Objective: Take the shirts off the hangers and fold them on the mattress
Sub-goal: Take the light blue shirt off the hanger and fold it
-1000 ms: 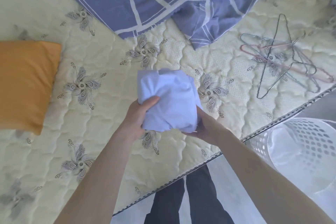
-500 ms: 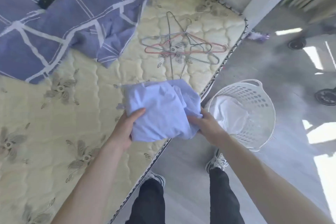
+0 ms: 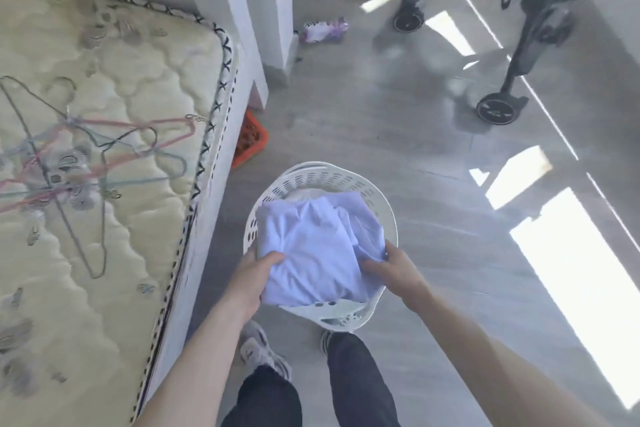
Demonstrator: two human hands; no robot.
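The left hand [image 3: 254, 279] is gripping the folded shirt's [image 3: 311, 253] near-left edge and the right hand [image 3: 394, 270] is pinching its right edge. The shirt is now hanging over the basket [image 3: 388, 208] at 6 o'clock, no longer over the mattress [image 3: 138, 73]. The mattress is lying at 9 o'clock, carrying the bare hangers [image 3: 86, 152]. Judgement: folding of this shirt is finished and stowing is proceeding, with release pending.
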